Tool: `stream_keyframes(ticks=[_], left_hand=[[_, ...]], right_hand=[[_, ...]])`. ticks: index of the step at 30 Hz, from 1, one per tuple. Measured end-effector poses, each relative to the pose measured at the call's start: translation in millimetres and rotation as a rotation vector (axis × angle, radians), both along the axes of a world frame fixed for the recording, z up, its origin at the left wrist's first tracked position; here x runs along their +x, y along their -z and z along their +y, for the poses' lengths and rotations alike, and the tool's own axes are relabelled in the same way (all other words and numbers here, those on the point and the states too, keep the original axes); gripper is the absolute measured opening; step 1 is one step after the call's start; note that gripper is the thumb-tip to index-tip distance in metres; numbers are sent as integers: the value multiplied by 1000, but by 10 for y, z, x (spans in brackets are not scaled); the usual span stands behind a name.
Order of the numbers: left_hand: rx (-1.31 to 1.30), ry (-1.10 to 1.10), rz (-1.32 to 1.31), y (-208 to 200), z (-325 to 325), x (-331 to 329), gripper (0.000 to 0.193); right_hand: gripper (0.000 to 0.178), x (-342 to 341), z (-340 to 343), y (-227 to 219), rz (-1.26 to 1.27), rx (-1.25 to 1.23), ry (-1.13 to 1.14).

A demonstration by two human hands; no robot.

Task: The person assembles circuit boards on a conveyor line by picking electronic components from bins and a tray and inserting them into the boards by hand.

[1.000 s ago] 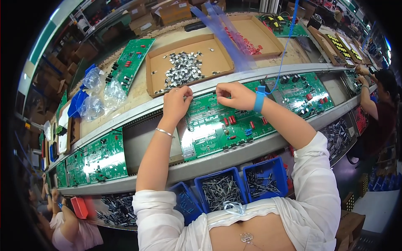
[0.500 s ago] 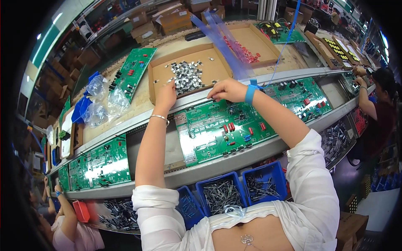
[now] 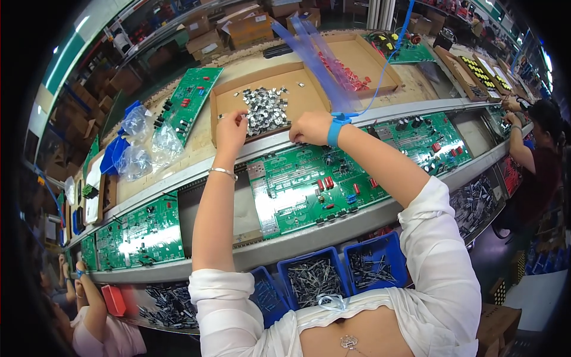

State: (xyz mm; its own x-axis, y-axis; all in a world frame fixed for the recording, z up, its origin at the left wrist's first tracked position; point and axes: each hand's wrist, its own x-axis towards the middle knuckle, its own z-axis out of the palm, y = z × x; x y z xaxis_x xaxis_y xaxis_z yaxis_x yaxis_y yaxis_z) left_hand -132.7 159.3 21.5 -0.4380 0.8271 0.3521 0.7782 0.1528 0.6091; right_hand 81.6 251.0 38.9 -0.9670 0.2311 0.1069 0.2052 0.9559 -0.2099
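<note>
My left hand is pinched closed over the near left side of a shallow cardboard tray. Beside its fingertips lies a pile of small silver-and-black components; whatever the pinch holds is too small to make out. My right hand, with a blue wrist strap behind it, is closed with fingers pointing down at the far edge of a green circuit board. Its fingertips are partly hidden, and I cannot see what they grip. Red and blue parts stand on that board.
Further circuit boards sit along the metal rail. Blue bins of leaded parts stand close to my body. Behind are clear plastic bags, purple plastic strips and a second tray with red parts. Co-workers are at both sides.
My left hand has shifted slightly left and away from me, its fingertips now raised and pinched beside the pile. My right hand has moved a little left, its fingers more curled.
</note>
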Motion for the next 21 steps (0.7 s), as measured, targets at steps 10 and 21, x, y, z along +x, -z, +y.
stream_keyframes(ticks=[10,21], left_hand=[[231,237,-352,141,-268,389,14],[219,213,-397,141,-382,285,11]], right_hand=[[12,-66,42,27,-60,-38,13],[13,-125,14,75,-86,-46,13]])
